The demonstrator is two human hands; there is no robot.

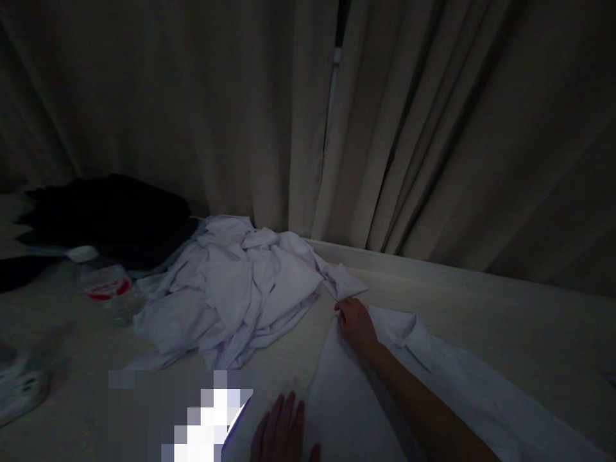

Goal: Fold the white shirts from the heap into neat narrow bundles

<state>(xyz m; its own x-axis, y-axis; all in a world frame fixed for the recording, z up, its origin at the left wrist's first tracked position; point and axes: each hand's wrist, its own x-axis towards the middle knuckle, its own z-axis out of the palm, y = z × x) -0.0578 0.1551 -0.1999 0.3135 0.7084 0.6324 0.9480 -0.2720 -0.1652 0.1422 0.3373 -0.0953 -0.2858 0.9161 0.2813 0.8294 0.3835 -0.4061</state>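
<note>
A white collared shirt (452, 366) lies spread over the pale surface at the lower right. My right hand (357, 326) is closed on the shirt's upper left edge, left of the collar, with the fingertips curled over the cloth. At the bottom, my left hand (282, 428) lies flat with its fingers stretched out on the shirt's lower left part; its palm is cut off by the frame. Just beyond my right hand, a crumpled pile of white clothes (231, 282) reaches almost to my fingers.
Dark folded clothes (110, 215) are stacked at the back left. A clear plastic bottle (106, 289) with a red and white label stands before them. A white object (24, 388) sits at the left edge. Long beige curtains (260, 115) hang behind. A pixelated patch covers the lower left.
</note>
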